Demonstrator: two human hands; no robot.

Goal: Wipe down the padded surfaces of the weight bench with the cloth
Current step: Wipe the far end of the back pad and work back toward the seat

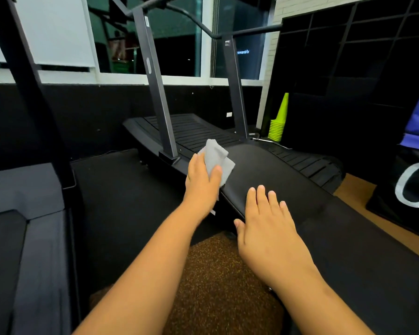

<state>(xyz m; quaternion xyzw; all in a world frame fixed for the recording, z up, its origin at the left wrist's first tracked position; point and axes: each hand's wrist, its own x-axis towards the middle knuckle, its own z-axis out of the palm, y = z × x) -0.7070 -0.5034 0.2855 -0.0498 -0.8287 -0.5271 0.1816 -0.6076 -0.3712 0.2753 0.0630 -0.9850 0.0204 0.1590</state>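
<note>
Left grip (201, 182) is pinching the cloth (217, 160) at the pad (271, 170) edge; right grip (269, 228), fingers straight and apart, is resting flat on the pad.

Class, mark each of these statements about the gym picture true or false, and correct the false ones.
1. The left hand holds a crumpled grey cloth at the left edge of the black padded weight bench. True.
2. The right hand grips a second cloth. False: it lies flat on the pad with straight fingers and holds nothing.
3. A stack of lime-green plastic cones stands on the floor beyond the bench, to the right. True.
4. The cloth is bright red. False: it is light grey.
5. A black slatted curved treadmill stands behind the bench. True.
</note>
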